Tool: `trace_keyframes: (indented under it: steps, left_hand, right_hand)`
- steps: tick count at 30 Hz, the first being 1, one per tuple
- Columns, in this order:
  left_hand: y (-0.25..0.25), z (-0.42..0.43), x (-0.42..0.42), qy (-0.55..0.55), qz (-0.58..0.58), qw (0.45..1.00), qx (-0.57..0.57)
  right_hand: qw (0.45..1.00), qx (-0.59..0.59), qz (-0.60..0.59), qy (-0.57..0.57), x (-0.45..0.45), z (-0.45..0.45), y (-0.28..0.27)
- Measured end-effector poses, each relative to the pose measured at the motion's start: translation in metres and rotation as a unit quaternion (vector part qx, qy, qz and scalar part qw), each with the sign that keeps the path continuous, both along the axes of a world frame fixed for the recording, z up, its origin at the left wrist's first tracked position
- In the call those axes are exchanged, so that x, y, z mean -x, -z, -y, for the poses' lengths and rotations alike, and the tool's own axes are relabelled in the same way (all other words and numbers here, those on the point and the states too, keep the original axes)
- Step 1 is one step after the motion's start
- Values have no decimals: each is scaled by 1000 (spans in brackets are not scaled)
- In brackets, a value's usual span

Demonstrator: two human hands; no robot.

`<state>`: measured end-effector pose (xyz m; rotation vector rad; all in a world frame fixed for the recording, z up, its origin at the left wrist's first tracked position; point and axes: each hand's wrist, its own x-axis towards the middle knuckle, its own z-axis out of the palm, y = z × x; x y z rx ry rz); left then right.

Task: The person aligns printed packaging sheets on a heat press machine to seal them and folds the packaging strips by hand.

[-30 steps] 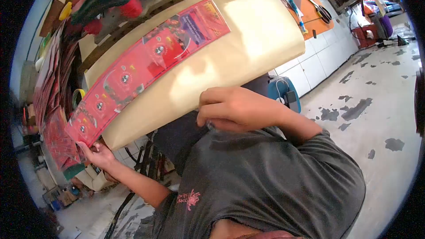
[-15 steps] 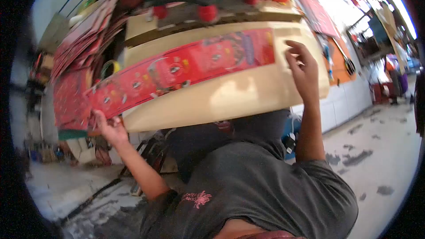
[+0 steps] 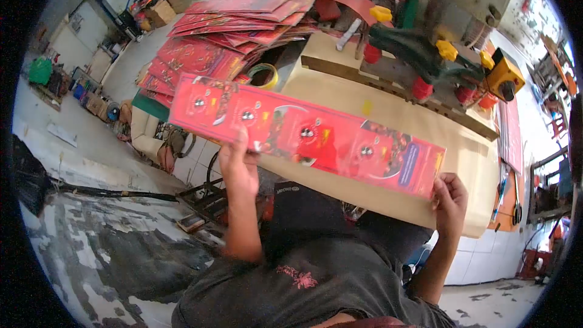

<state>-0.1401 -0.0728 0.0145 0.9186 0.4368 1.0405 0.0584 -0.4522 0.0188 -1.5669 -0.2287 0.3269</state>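
A long red printed plastic strip (image 3: 328,140) with repeated food pictures and round metallic-looking spots is held up over the tan work surface (image 3: 370,203). My left hand (image 3: 239,167) grips its lower edge left of the middle, thumb on the printed face and fingers hidden behind. At the strip's lower right corner, my right hand (image 3: 450,199) pinches the edge between thumb and fingers. The strip slants down towards the right. Behind its left end lies a pile of similar red printed sheets (image 3: 200,54).
A roll of yellow tape (image 3: 263,76) sits beside the pile. Beyond the work surface stands a dark green machine part (image 3: 413,54) with red and yellow knobs, above a long metal bar (image 3: 388,88). A yellow control box (image 3: 506,76) is to its right. Scissors (image 3: 517,211) hang at the far right.
The strip has been lifted off the tan surface. My right hand, free before, now pinches its right end, and my left hand holds it further in from the left end. The view has turned left.
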Motion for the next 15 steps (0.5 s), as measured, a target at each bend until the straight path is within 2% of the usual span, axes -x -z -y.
trace_keyframes:
  steps: [4, 6, 8, 11, 13, 15]
  left_hand:
    - [-17, 55, -12, 1, 1, 999, 45]
    - [-12, 46, -12, 28, 28, 998, 48]
    - [-21, 22, -13, 25, 31, 998, 48]
    - [-48, -31, -17, 19, 84, 995, 51]
    - [-77, -72, -27, 38, 95, 994, -30]
    - [-114, -109, -44, 78, 86, 991, -62]
  right_hand:
    - [998, -48, -11, -48, 27, -34, -12]
    - [996, -59, 4, -63, 26, -37, -19]
    - [995, -70, 21, -74, 22, -36, -21]
    - [996, -14, 76, -38, 4, -27, -6]
    - [996, 52, 71, -4, -4, -23, 16]
    - [993, 57, 106, -7, 0, -24, 20]
